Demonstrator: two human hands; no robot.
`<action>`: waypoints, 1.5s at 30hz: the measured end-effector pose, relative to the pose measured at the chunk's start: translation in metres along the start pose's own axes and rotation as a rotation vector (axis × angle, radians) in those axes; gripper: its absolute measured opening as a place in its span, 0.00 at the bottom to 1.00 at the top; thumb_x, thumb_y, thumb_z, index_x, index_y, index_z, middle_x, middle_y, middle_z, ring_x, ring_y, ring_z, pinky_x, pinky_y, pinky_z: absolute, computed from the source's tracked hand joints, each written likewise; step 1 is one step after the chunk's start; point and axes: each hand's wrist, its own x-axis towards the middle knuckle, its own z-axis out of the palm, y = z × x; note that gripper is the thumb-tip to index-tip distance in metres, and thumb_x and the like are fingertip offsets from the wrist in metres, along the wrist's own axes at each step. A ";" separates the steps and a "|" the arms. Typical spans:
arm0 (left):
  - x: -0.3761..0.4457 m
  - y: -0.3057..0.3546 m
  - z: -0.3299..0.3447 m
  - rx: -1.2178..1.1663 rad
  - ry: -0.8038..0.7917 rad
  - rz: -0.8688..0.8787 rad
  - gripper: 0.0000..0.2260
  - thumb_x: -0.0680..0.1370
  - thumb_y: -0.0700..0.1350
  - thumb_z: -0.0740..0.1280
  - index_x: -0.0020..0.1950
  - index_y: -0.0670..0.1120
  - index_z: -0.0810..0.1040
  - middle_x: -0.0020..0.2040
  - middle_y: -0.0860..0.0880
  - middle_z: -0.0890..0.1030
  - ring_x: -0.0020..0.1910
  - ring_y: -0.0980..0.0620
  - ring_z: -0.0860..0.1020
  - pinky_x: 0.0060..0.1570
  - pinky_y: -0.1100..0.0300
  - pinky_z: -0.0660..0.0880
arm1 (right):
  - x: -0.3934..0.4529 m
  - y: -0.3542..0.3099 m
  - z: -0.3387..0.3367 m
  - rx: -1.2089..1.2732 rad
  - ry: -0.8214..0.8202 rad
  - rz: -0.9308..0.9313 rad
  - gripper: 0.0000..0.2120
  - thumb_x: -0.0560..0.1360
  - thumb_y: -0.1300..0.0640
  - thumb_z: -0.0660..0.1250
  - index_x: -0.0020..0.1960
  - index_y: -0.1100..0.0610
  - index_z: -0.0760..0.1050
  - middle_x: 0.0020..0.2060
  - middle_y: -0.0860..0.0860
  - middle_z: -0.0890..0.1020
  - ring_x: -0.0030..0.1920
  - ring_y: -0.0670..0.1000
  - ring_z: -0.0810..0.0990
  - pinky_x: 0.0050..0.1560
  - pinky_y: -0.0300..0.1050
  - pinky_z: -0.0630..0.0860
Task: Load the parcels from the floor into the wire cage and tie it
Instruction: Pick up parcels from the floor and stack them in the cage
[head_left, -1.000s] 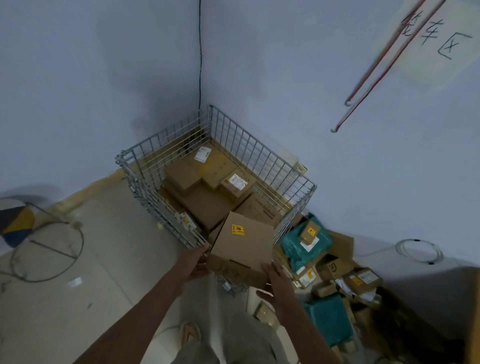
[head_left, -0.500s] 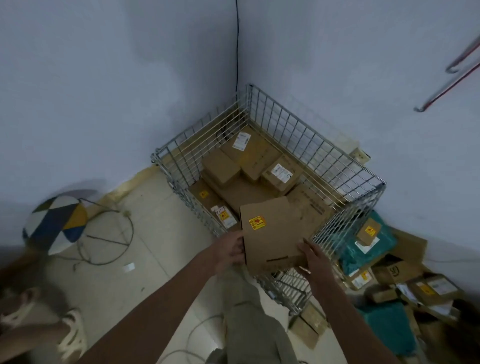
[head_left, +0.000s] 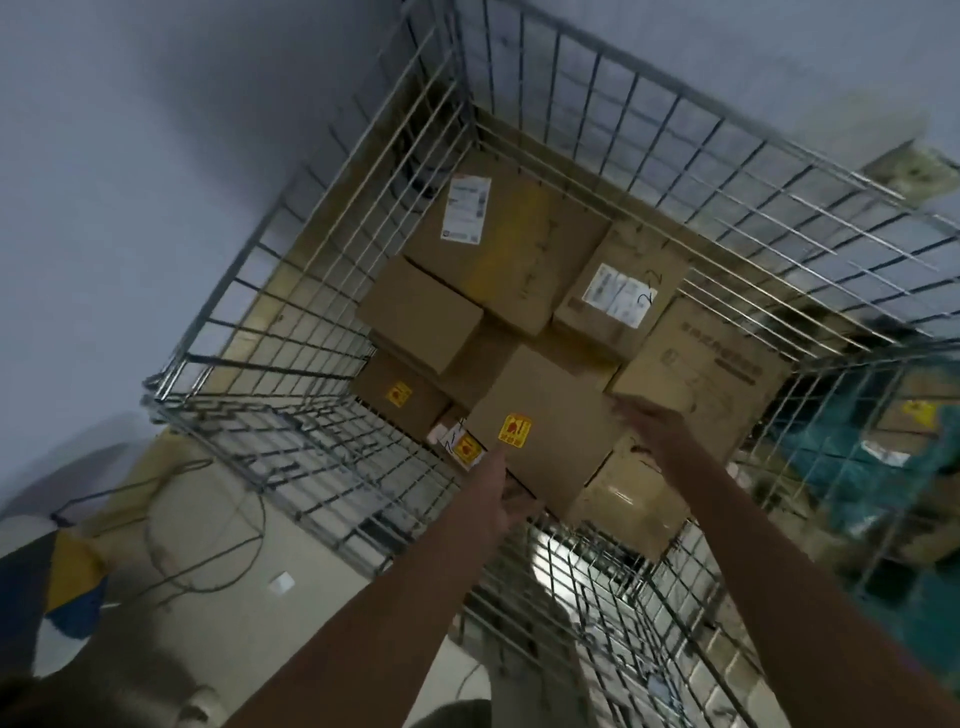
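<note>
our left hand (head_left: 496, 501) and right hand (head_left: 641, 415) grasp the brown cardboard parcel with a yellow sticker (head_left: 545, 421) inside the silver wire cage (head_left: 322, 291), over stacked boxes. if we release it tilted, it could slide into the bare corner gap.

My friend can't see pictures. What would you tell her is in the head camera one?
Two bare hands, left hand and right hand, hold a brown cardboard box with a yellow sticker inside a wire cage. Several other cardboard parcels already lie in the cage, which stands in a corner between pale walls.
</note>
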 end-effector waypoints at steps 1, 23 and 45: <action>0.023 0.007 -0.001 -0.016 0.013 0.004 0.16 0.80 0.48 0.72 0.65 0.44 0.78 0.61 0.37 0.81 0.57 0.38 0.83 0.51 0.43 0.84 | 0.025 -0.002 0.009 -0.016 -0.020 -0.002 0.10 0.76 0.48 0.73 0.58 0.45 0.84 0.54 0.47 0.83 0.57 0.49 0.79 0.53 0.50 0.77; 0.152 0.085 -0.024 0.793 0.213 0.216 0.06 0.84 0.40 0.64 0.57 0.41 0.68 0.48 0.46 0.74 0.52 0.49 0.74 0.41 0.65 0.67 | 0.132 0.056 0.096 0.068 0.381 0.154 0.20 0.77 0.54 0.65 0.69 0.52 0.75 0.55 0.52 0.83 0.53 0.56 0.82 0.52 0.49 0.79; 0.013 0.133 -0.062 2.523 -0.137 0.871 0.23 0.80 0.60 0.61 0.68 0.46 0.75 0.54 0.45 0.81 0.48 0.46 0.80 0.46 0.53 0.81 | -0.110 0.020 0.159 -0.521 0.243 0.230 0.15 0.82 0.51 0.59 0.61 0.59 0.76 0.55 0.57 0.81 0.49 0.57 0.80 0.48 0.48 0.76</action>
